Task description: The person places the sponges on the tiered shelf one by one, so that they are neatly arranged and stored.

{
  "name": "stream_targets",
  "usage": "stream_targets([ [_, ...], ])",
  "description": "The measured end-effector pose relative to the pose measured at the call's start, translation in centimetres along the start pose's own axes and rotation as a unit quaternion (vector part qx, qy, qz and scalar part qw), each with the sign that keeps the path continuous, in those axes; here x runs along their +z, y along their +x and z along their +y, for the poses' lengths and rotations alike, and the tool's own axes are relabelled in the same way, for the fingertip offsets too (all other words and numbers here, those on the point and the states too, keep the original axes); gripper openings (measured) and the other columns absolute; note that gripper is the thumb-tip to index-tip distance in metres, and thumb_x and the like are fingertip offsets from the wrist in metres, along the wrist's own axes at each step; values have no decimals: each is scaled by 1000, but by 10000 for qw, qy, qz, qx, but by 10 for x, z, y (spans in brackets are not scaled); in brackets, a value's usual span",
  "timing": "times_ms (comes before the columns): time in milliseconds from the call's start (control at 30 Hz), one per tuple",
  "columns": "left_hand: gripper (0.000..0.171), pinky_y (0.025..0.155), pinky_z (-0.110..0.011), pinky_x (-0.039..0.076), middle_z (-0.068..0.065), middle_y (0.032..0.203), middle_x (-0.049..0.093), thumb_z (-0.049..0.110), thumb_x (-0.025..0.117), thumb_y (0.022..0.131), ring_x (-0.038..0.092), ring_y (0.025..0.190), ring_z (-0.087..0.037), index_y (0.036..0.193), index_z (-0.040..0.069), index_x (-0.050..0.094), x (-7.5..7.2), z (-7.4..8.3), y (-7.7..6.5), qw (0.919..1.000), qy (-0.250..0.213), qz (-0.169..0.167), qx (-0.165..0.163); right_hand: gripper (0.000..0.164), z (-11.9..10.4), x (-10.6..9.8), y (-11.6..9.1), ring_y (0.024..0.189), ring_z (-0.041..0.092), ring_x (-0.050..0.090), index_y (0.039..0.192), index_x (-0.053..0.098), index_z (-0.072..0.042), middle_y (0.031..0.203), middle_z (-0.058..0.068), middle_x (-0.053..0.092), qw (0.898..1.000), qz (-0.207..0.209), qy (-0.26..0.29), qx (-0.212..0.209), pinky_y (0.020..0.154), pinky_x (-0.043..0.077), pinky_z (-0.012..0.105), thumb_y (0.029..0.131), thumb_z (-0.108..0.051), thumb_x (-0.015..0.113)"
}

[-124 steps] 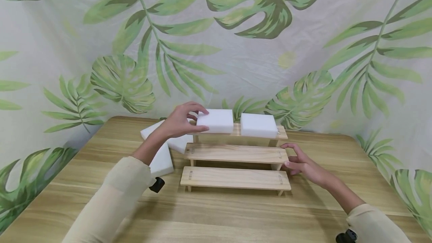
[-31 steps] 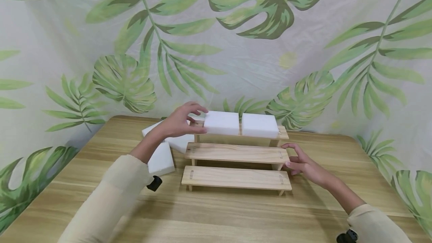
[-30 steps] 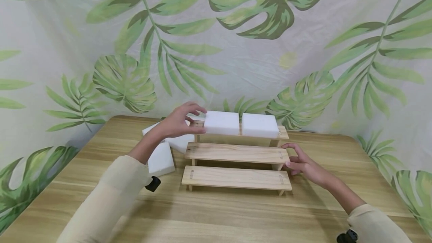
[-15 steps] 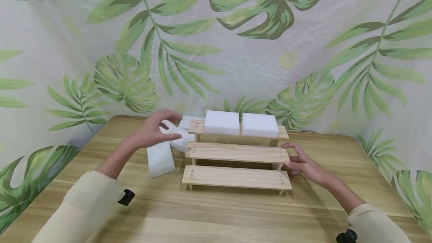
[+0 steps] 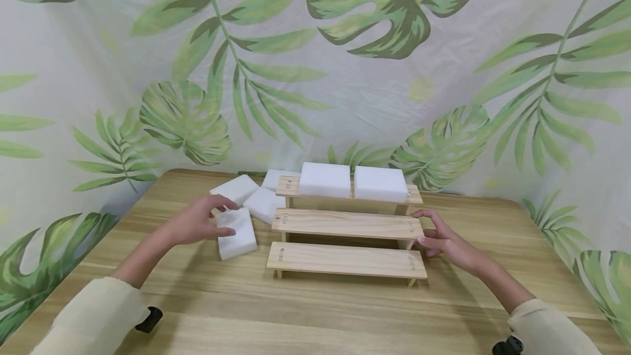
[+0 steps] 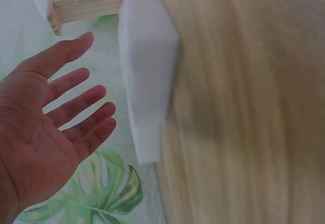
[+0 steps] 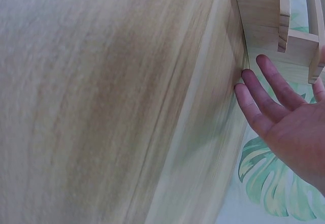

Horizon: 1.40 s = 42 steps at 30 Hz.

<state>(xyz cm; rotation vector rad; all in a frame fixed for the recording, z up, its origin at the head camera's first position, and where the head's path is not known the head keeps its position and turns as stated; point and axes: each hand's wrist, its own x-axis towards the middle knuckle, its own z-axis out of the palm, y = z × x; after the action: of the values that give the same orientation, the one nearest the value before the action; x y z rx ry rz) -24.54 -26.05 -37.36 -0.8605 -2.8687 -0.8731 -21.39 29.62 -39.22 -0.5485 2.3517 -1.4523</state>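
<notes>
A three-tier wooden display stand (image 5: 345,259) stands on the table. Two white foam blocks (image 5: 324,179) sit side by side on its top tier. My right hand (image 5: 451,242) grips the right end of the middle tier between thumb and index finger; the right wrist view shows the other fingers (image 7: 271,94) stretched out beside the stand. To the stand's left, my left hand (image 5: 194,221) hovers with parted fingers at the nearest loose foam block (image 5: 237,237), overlapping its left side. In the left wrist view, that palm (image 6: 48,127) holds nothing.
Behind the nearest loose block lie more white foam blocks, one at the left (image 5: 235,188), one beside the stand (image 5: 264,204) and one partly hidden behind the top tier (image 5: 279,179). A leaf-patterned cloth (image 5: 266,86) hangs behind the wood-grain table (image 5: 315,316).
The left foam block slid right along the top tier, close to the other. My left hand then let go and moved left and nearer to the loose blocks. The right hand stayed put.
</notes>
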Motion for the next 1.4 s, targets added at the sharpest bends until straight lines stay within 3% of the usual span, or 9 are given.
stream_targets([
  [233, 47, 84, -49, 53, -13, 107, 72, 19, 91, 78, 65, 99, -32, 113, -6, 71, 5, -10, -12, 9994, 272, -216, -24, 54, 0, 0, -1, 129, 52, 53, 149, 18, 0, 133, 36, 58, 10000, 14, -5, -1, 90, 53, 49, 106, -13, 48],
  [467, 43, 80, -47, 54, -8, 100, 72, 17, 91, 78, 65, 91, -27, 110, -5, 71, -1, -9, -12, 9992, 319, -252, -53, 54, -1, -1, 0, 127, 49, 55, 149, 18, 0, 132, 36, 58, 10000, 12, 13, -47, 91, 53, 50, 107, -13, 48],
  [567, 46, 85, -51, 54, -12, 106, 72, 18, 90, 79, 66, 99, -33, 113, -5, 71, -4, -10, -13, 9991, 330, -277, -31, 53, -1, -1, 0, 126, 48, 56, 149, 18, 0, 131, 36, 58, 10000, -1, 26, -53, 91, 53, 50, 107, -12, 48],
  [767, 60, 99, -61, 47, -24, 127, 66, 22, 94, 74, 60, 120, -47, 121, -4, 68, -7, -17, -19, 9975, 448, -419, 363, 54, -1, 0, 0, 129, 50, 53, 149, 18, 0, 134, 37, 56, 10000, 16, 25, -38, 91, 53, 49, 107, -12, 48],
  [1000, 68, 91, -54, 52, -20, 118, 68, 20, 97, 69, 64, 110, -41, 123, -8, 67, -6, -22, -24, 9951, 626, -691, 322, 54, -2, 0, -1, 129, 50, 53, 150, 18, 0, 135, 38, 56, 10000, 4, -4, -46, 90, 53, 48, 107, -12, 48],
  [1233, 76, 100, -64, 46, -31, 135, 59, 17, 98, 66, 55, 125, -52, 131, -6, 64, -5, -20, -22, 9944, 549, -785, 439, 54, -3, 0, -1, 127, 48, 55, 150, 18, 1, 135, 38, 56, 10000, 8, 1, -35, 90, 53, 49, 107, -13, 48],
  [1400, 73, 97, -63, 48, -27, 132, 61, 7, 97, 64, 57, 122, -50, 129, -3, 66, -4, -19, -21, 9938, 526, -926, 322, 53, -3, 0, -1, 127, 48, 54, 149, 19, 1, 135, 38, 55, 10000, 18, -7, -30, 90, 53, 49, 107, -13, 48],
])
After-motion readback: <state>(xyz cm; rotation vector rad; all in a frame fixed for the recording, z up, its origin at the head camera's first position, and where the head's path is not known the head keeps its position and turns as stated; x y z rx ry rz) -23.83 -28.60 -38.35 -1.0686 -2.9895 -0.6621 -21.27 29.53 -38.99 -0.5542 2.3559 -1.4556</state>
